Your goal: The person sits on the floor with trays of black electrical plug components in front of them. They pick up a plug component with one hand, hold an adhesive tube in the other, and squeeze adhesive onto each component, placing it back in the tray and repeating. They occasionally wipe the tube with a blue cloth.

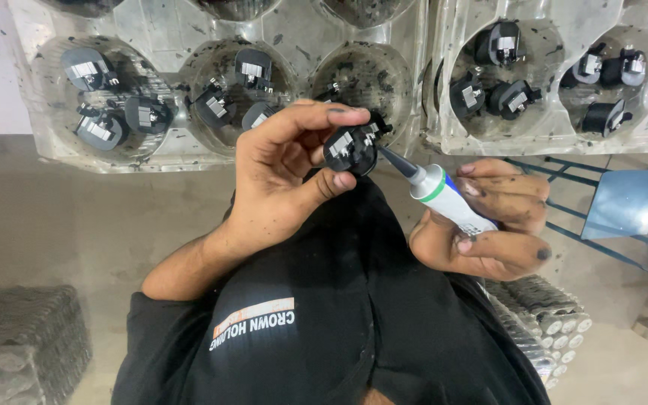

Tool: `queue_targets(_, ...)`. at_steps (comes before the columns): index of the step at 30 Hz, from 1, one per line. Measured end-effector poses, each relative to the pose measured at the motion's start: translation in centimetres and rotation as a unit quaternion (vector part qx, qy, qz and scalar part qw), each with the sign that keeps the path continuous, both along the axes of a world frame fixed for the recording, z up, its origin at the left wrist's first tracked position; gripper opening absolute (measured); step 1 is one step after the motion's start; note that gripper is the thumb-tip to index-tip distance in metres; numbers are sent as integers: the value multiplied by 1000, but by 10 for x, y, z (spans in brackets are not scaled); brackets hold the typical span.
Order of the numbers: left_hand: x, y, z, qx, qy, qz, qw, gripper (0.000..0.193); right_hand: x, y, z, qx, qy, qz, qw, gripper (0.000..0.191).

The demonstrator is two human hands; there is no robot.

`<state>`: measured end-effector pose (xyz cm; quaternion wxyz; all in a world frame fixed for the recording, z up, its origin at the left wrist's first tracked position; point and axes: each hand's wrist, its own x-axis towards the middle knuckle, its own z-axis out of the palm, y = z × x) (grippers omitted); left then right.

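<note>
We are pinching a small black round component [350, 148] at frame centre in our left hand [283, 176], fingers closed on its rim. Our right hand [489, 221] is gripping a white adhesive tube [444, 196], nozzle touching the component. Risk: oversqueezing could be flooding the metal contacts.

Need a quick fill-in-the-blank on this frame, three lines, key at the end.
1. The left hand pinches a small ___ part.
2. The right hand holds a white ___, its dark nozzle tip against the part.
3. Similar pieces sit in round wells of clear ___ trays beyond the hands.

Missing words: black; tube; plastic
</note>
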<state>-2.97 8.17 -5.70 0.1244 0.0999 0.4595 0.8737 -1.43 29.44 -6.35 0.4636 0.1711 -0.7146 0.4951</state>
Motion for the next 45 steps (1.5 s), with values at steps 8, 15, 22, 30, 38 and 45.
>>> queue_targets(8,5,-1,-7,70,-47,-62,994,44,-3,17,2,82,-9,65,994,43)
queue_targets(15,4,-3,-10,85,-45,-64,993,41,-2,13,0,59,-5,41,997,44)
queue_targets(22,3,-5,-18,111,-62,-88,988,37,-3,14,12,103,-37,56,992,43)
queue_targets(30,-14,-7,3,15,-4,-61,998,40,0,-1,18,-52,-54,-19,997,45)
queue_targets(38,-92,-14,40,-338,272,-66,899,38,4,28,19,-113,29,-67,991,46)
queue_targets(45,-135,19,43,-575,614,-100,531,22,22,21,19,-128,-15,-63,990,48)
